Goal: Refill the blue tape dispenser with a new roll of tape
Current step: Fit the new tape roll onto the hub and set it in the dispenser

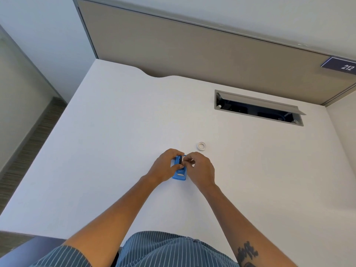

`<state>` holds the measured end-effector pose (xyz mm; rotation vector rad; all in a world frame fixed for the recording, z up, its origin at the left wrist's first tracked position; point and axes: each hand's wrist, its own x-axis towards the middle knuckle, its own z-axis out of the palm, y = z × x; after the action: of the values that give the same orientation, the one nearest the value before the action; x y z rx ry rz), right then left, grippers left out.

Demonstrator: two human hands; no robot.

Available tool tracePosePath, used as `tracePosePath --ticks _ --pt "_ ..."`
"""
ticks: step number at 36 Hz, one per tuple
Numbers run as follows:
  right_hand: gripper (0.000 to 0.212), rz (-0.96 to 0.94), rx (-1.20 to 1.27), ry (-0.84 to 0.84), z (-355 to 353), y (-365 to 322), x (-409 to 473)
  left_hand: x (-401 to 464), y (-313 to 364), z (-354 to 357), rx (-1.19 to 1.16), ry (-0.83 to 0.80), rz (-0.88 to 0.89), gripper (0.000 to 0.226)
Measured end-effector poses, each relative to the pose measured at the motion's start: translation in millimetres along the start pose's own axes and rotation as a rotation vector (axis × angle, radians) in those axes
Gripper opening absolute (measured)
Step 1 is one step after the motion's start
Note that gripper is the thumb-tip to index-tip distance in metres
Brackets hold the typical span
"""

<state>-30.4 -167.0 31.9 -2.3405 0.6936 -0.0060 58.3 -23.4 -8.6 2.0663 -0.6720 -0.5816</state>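
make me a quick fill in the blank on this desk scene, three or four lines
1. The plastic tape dispenser under both hands is coloured ____.
2. The small white ring of tape lies on the white desk, touched by ____ hand.
3. The sign on the partition reads ____.
4. The left hand and right hand both rest on the ____.

Missing words: blue; neither; 212; dispenser

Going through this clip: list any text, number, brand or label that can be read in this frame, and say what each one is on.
"212": white digits on a dark blue sign fixed to the partition panel at the upper right.
Blue tape dispenser: a pale label patch shows, but any print on it is too small to read.
Tattoo on the right forearm: dark lettering, too distorted to read.
White roll of tape: no print visible.
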Motion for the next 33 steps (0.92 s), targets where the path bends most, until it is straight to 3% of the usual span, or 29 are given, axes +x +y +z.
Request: tracePosePath --ticks 13,33 --pt "0.019 -0.043 -0.091 -0.084 -3.3 2.2 3.4 0.7 0.4 4.0 0.005 0.015 -0.061 0.042" --pt "0.016 -0.172 -0.219 0.029 -2.7 6.9 -4.5 1.6 2.1 2.2 0.040 -0.002 -0.074 0.043"
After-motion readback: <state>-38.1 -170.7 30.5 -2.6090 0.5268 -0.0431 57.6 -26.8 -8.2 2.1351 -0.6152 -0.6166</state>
